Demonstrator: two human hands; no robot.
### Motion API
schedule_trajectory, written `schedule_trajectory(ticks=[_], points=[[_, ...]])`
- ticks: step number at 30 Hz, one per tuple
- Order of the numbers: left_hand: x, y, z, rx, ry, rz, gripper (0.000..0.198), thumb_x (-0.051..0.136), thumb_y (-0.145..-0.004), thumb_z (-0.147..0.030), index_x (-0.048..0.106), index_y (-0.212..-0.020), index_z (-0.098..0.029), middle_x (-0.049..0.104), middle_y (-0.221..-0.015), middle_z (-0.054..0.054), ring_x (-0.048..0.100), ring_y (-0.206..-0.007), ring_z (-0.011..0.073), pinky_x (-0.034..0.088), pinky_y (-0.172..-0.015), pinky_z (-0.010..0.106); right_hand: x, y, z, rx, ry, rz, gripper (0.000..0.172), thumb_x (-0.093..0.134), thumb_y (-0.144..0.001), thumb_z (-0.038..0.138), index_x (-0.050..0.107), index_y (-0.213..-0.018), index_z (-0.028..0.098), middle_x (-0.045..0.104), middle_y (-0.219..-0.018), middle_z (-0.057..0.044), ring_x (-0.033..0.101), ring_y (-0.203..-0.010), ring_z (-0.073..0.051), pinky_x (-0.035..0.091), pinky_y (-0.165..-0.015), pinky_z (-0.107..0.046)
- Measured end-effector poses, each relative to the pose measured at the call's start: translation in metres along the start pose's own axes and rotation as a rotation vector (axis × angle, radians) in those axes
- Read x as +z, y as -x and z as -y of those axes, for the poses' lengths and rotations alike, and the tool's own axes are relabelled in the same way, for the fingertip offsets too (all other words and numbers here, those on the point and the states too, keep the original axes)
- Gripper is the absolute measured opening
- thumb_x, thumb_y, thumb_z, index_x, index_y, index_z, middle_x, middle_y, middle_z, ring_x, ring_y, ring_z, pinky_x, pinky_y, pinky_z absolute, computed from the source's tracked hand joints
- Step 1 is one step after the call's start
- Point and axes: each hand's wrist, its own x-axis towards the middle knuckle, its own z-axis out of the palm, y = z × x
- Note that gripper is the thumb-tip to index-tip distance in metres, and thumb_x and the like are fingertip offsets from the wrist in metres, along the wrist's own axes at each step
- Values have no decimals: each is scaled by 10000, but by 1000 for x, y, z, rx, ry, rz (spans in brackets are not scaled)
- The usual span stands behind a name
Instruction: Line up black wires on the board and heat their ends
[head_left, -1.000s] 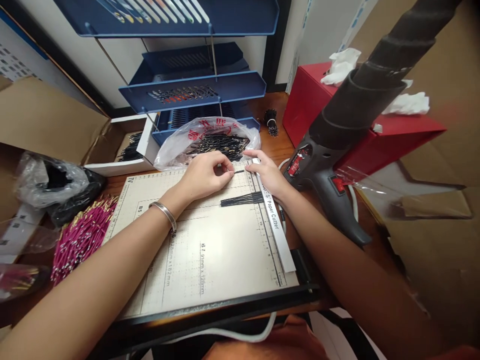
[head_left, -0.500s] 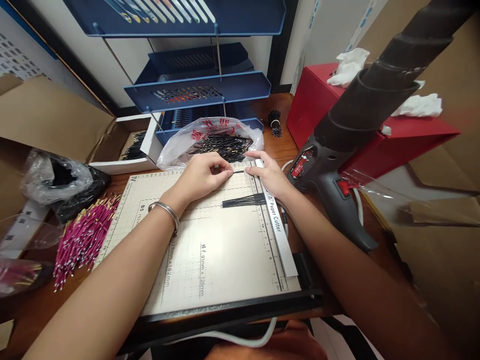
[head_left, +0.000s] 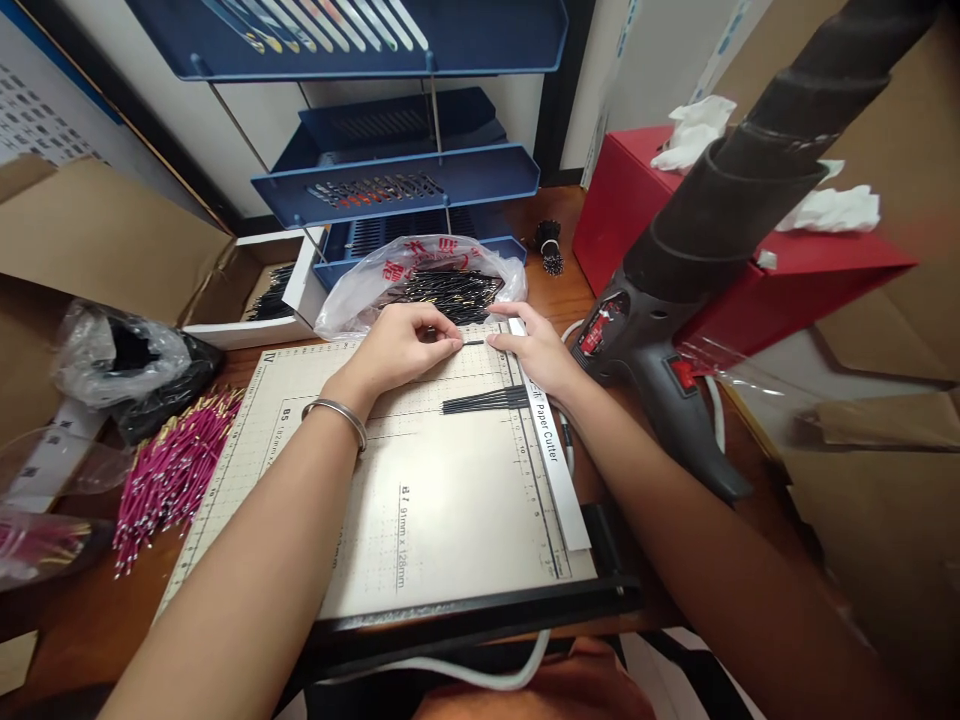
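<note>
My left hand (head_left: 401, 348) rests on the far part of the cream paper cutter board (head_left: 420, 500), fingers pinched on a thin black wire (head_left: 472, 343). My right hand (head_left: 534, 350) lies at the board's ruler edge (head_left: 551, 450), its fingertips touching the other end of that wire. A small row of black wires (head_left: 484, 401) lies on the board just nearer to me, under my right wrist. A silver bangle (head_left: 337, 412) circles my left wrist.
A clear plastic bag of black wires (head_left: 427, 275) sits behind the board. Pink wires (head_left: 169, 470) lie heaped at the left. A black heat gun (head_left: 675, 300) stands to the right before a red box (head_left: 652, 200). Blue trays (head_left: 397, 175) and cardboard boxes (head_left: 105, 240) ring the desk.
Both hands stay on the thin black wire at the board's far edge; only the view has shifted a little.
</note>
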Motion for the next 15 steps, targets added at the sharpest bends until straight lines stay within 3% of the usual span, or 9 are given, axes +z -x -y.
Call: schedule_trajectory(ticks=[15], points=[[-3, 5, -3, -4, -46, -22, 238, 718, -834, -395, 828, -831, -185, 746, -807, 40, 536, -686, 148, 465, -712, 315, 0, 2, 4, -49, 82, 8, 494, 768, -723, 369, 681, -1190, 231, 689, -1386, -82, 616, -1341, -301, 420, -1250, -521]])
